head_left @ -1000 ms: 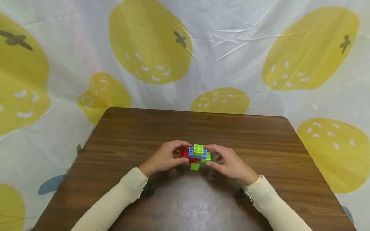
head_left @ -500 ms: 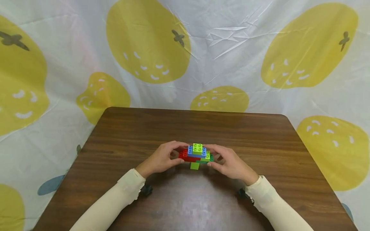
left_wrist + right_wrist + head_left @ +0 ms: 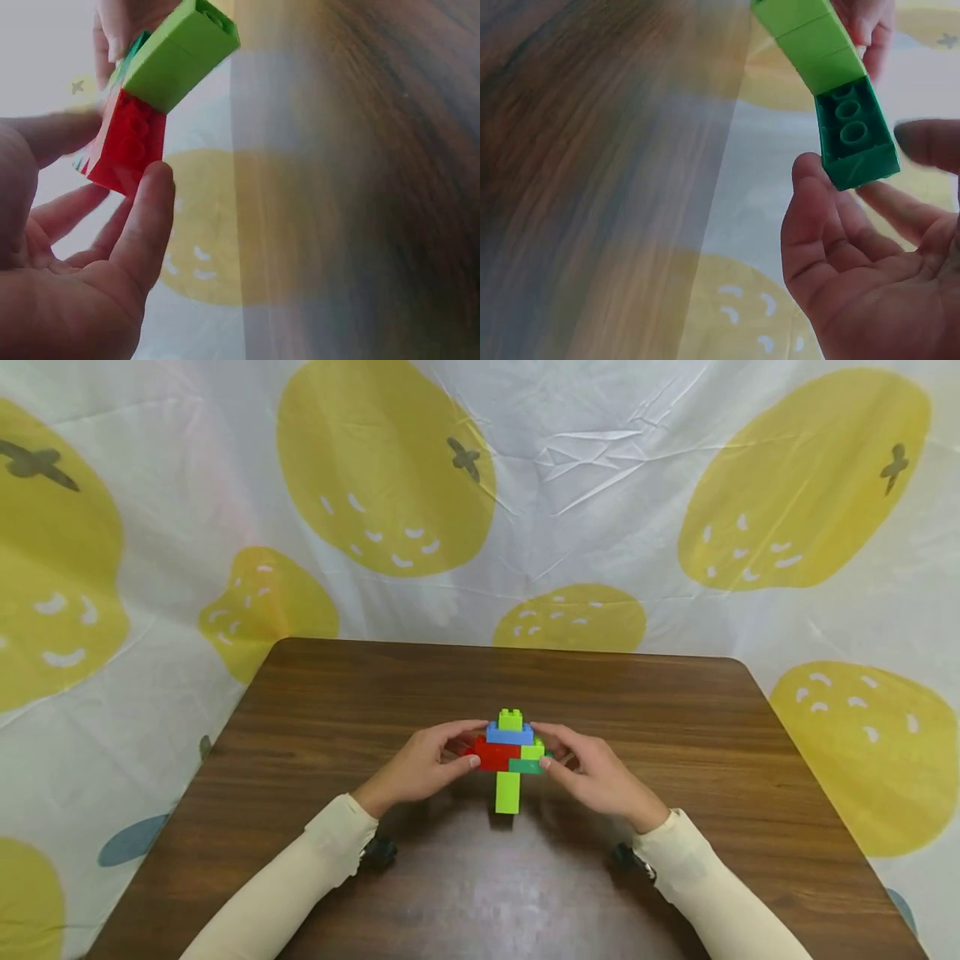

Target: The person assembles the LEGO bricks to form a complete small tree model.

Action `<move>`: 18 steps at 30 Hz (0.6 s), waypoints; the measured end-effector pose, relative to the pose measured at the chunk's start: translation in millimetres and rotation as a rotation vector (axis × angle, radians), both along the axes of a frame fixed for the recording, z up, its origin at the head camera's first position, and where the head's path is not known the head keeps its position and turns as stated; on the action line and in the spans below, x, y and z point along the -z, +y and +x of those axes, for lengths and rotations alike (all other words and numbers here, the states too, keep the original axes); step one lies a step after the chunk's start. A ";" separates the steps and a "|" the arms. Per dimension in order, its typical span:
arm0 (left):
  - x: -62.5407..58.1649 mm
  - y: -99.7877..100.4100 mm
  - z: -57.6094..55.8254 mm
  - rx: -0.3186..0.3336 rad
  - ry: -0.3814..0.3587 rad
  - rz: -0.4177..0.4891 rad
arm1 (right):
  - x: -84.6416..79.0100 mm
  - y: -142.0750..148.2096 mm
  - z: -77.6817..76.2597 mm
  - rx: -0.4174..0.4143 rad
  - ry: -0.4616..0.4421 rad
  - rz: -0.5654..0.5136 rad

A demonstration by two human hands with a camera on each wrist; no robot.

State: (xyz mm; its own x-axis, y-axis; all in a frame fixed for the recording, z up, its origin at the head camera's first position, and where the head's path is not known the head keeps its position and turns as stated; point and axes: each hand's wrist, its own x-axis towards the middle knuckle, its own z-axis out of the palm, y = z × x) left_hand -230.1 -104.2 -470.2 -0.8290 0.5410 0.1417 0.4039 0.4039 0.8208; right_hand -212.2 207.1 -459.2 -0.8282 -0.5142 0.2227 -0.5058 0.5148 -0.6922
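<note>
A model of stacked toy building bricks [image 3: 501, 755] is between my hands at mid-table. A lime brick tops a blue brick [image 3: 510, 737]; below are red, lime and dark green bricks, with a lime stem [image 3: 507, 793] underneath. My left hand [image 3: 417, 766] pinches the end of the red brick [image 3: 126, 146], thumb on the near side. On the other side my right hand [image 3: 602, 777] holds the dark green brick [image 3: 855, 131] between thumb and fingers. Hollow undersides of the red and green bricks show in the wrist views. Some fingertips are hidden behind the model.
The brown wooden table [image 3: 360, 685] has rounded far corners. Behind it hangs a white cloth [image 3: 592, 527] printed with yellow fruit. A dark wrist device [image 3: 380, 853] shows under the left cuff, another [image 3: 624, 857] under the right.
The model has tipped back in my hands: its front faces and more of the lime stem now show, while the top studs are seen edge-on. Both hands have stayed nearly in place.
</note>
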 end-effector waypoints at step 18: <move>6.4 6.0 -31.0 -0.044 -0.064 -0.039 | 9.0 -7.9 -30.2 0.061 -0.014 0.031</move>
